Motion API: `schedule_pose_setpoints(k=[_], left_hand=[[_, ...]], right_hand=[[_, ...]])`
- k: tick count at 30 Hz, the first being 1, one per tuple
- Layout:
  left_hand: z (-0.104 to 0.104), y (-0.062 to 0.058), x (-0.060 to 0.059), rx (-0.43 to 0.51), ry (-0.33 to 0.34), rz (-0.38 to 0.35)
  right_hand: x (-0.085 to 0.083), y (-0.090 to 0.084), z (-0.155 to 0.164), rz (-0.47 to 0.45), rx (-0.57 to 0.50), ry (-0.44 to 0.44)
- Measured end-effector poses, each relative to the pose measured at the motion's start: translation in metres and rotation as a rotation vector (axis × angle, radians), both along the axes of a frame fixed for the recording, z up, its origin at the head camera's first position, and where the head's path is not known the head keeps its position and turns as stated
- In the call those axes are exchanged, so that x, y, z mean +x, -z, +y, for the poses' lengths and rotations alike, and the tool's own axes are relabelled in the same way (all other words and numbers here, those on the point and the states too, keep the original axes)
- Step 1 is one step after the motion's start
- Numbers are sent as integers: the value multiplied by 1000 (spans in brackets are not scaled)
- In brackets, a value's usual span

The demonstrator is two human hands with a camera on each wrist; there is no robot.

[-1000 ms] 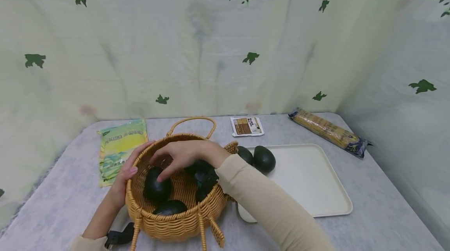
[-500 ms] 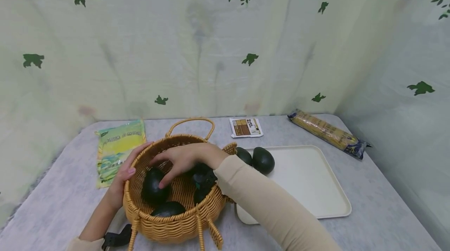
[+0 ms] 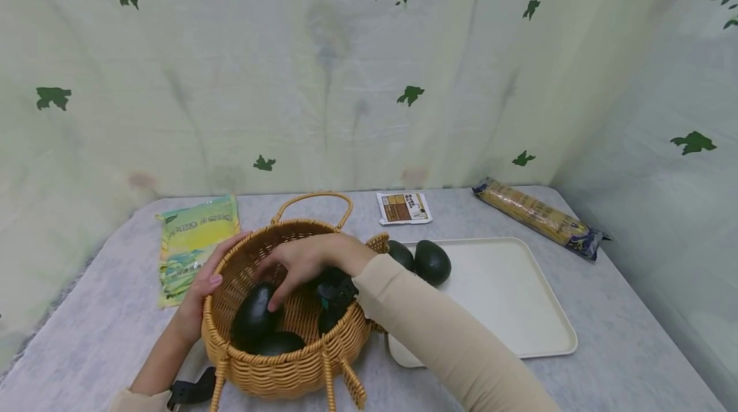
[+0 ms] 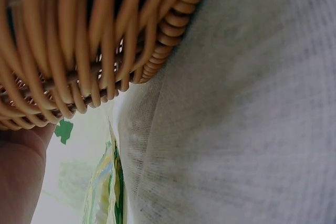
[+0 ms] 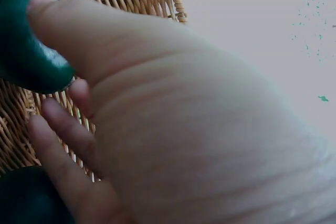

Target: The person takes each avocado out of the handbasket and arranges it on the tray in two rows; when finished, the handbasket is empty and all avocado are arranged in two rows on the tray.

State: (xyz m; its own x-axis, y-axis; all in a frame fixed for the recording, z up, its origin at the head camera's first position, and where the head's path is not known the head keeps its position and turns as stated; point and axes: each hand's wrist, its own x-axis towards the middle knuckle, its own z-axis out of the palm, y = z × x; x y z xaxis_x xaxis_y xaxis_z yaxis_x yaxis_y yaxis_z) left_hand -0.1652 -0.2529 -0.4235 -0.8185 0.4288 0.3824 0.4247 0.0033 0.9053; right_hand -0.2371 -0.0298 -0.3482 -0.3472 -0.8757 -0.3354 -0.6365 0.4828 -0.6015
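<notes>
A round wicker basket (image 3: 271,377) leans toward me. At its left side my left hand (image 3: 198,293) holds the rim, thumb at the edge and fingers along the outer wall; the wall fills the upper left of the left wrist view. Inside the basket is my right hand (image 3: 302,261). Its thumb touches a glossy dark green avocado (image 3: 252,317), whose end lies close to one finger in the right wrist view; other fingers extend past it. Another avocado (image 3: 280,343) lies by the near wall. More dark fruit sits at the right, partly hidden by the hand and wrist camera.
Right of the basket lies a white tray (image 3: 507,296), with two avocados (image 3: 432,263) at its left corner. A yellow-green packet (image 3: 198,242) lies behind my left hand. At the back are a small brown-and-white packet (image 3: 405,207) and a long gold packet (image 3: 539,216).
The avocado under my right thumb has tipped and shifted slightly toward me, nearer the one at the near wall. My right fingers have drawn slightly right. My left hand stays on the rim.
</notes>
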Motion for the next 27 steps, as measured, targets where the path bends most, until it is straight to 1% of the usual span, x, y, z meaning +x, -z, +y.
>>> schedule_pose_setpoints(k=[4, 7, 10, 14, 18, 23, 27], left_hand=[[0, 0, 0, 0, -6, -2], [0, 0, 0, -4, -18, -2], [0, 0, -1, -8, -16, 1], [-1, 0, -1, -11, -1, 12], [-1, 0, -1, -14, -13, 8], [-1, 2, -1, -21, -49, -8], [-1, 3, -1, -22, -52, -4]], right_hand=[[0, 0, 0, -9, 11, -26], [0, 0, 0, -32, 10, -37], [0, 0, 1, -54, 3, -48], [0, 0, 1, -121, -16, -63], [1, 1, 0, -173, -32, -67], [2, 3, -2, -129, -47, -93], [2, 3, -4, -78, -49, -109]])
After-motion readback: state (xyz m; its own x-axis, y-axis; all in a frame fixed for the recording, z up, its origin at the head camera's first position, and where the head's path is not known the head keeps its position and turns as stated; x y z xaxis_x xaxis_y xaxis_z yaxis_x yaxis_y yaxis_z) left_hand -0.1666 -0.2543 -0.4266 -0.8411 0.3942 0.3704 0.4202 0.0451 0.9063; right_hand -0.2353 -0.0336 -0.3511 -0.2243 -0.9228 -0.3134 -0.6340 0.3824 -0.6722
